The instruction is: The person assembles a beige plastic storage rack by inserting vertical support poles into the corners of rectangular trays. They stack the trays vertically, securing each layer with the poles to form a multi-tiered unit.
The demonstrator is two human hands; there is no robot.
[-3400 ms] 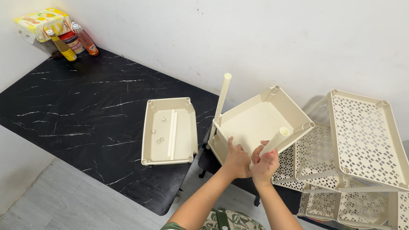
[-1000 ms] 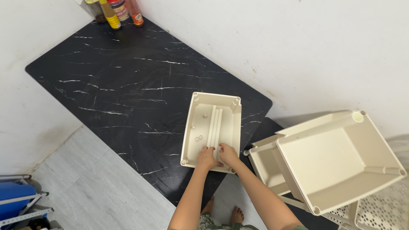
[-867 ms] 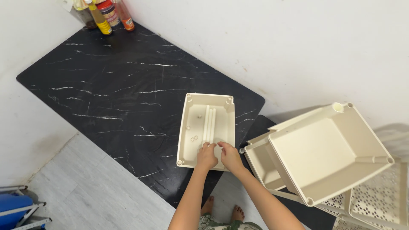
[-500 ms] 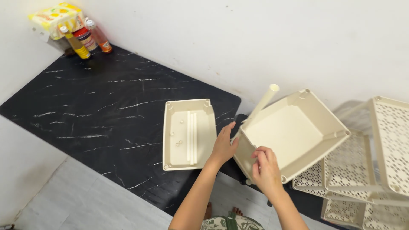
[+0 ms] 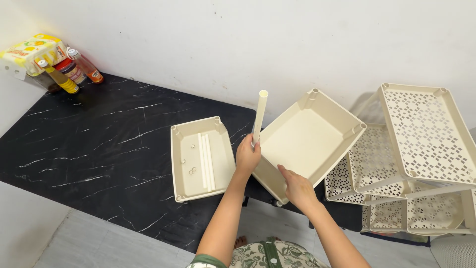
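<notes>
My left hand (image 5: 247, 155) grips a cream plastic tube (image 5: 259, 115) that stands upright at the left corner of a tilted cream tray (image 5: 310, 141). My right hand (image 5: 296, 186) rests on the near rim of that tray, fingers pressed against it. To the left, a second cream tray (image 5: 184, 168) lies flat on the black marble-patterned table (image 5: 99, 144); it holds two more tubes (image 5: 205, 161) and a few small ring-shaped fittings (image 5: 191, 171).
Perforated cream trays (image 5: 421, 134) are stacked at the right. Bottles and a yellow pack (image 5: 47, 59) stand at the table's far left corner against the white wall. Grey floor shows below the table's front edge.
My hands left the flat tray; the left hand took hold of the upright tube and the right hand went to the tilted tray's rim. The view swung right.
</notes>
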